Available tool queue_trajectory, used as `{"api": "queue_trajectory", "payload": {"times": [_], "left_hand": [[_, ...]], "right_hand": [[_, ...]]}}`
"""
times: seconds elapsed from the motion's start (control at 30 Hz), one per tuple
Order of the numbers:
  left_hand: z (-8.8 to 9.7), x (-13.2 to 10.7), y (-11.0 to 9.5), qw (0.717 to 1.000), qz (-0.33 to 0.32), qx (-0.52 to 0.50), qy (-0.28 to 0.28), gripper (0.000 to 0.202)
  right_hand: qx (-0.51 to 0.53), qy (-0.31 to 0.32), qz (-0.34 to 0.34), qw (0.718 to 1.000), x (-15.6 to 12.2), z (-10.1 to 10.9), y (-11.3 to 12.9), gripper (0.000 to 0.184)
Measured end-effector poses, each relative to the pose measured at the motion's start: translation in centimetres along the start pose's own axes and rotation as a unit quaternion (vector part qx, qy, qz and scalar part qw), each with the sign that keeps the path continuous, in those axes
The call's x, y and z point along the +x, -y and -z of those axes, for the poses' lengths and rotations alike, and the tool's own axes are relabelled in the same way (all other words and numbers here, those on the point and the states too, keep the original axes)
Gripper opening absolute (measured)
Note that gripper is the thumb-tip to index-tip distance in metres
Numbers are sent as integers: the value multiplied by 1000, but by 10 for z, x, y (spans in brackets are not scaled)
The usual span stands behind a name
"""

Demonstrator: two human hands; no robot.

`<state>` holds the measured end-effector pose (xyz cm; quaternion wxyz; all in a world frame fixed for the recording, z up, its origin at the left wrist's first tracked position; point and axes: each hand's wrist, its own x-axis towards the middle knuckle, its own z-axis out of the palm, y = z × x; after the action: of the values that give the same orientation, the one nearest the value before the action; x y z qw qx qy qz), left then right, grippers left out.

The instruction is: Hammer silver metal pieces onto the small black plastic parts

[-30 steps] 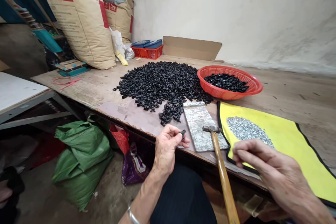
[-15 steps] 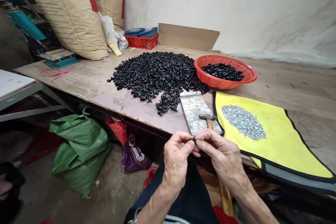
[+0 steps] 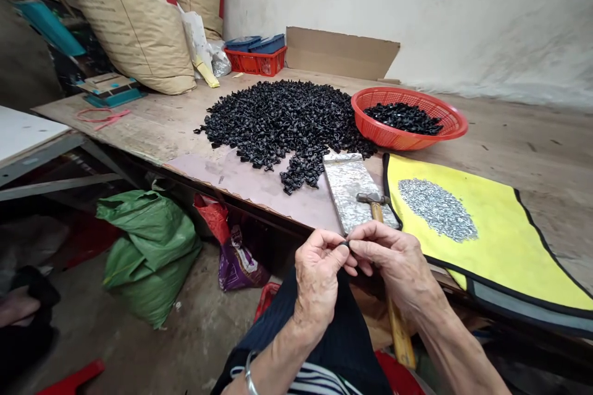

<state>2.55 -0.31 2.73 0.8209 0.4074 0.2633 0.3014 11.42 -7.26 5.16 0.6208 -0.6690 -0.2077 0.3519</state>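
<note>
My left hand [image 3: 319,278] and my right hand [image 3: 393,259] meet above the table's front edge, their fingertips pinching a small black plastic clip [image 3: 344,244]. Whether the right fingers hold anything else is too small to tell. Behind them lies a large heap of similar black clips [image 3: 282,126], with a narrow spur reaching toward a scuffed metal plate [image 3: 349,188]. A wooden-handled hammer [image 3: 373,199] rests its head on that plate, and my right wrist hides part of the handle. On a yellow mat [image 3: 509,247] to the right sits a patch of tiny silvery metal pieces [image 3: 438,210].
A red plastic basket [image 3: 393,139] holds more black clips beyond the plate. Large paper sacks [image 3: 134,18] and a red crate [image 3: 254,62] stand against the wall. A green sack [image 3: 151,253] and a purple bag [image 3: 236,265] sit on the floor below the table edge.
My right hand has moved left from above the yellow mat to join my left hand at the clip. The view has also shifted slightly.
</note>
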Motion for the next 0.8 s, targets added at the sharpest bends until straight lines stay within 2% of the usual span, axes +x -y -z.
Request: {"api": "queue_trajectory", "payload": {"times": [0.07,0.17,0.3,0.53,0.7,0.8], "left_hand": [[3,0,0,1000,-7,7,5,6],[6,-1,-3,999,-2,19,32,4],[7,-3,-8,997,14,31,63,5],[5,-6,0,997,39,-41,55,8],[2,-5,0,992,58,-79,83,7],[2,-2,-3,994,47,-47,88,8]], "right_hand": [[2,33,-15,999,-1,1,4,16],[10,36,-17,999,-5,2,7,15],[42,14,-22,999,-8,4,4,13],[99,-21,-5,995,-12,-5,-14,14],[124,-54,-24,991,-14,-4,-7,15],[133,-74,-40,988,-15,-1,-3,17]]}}
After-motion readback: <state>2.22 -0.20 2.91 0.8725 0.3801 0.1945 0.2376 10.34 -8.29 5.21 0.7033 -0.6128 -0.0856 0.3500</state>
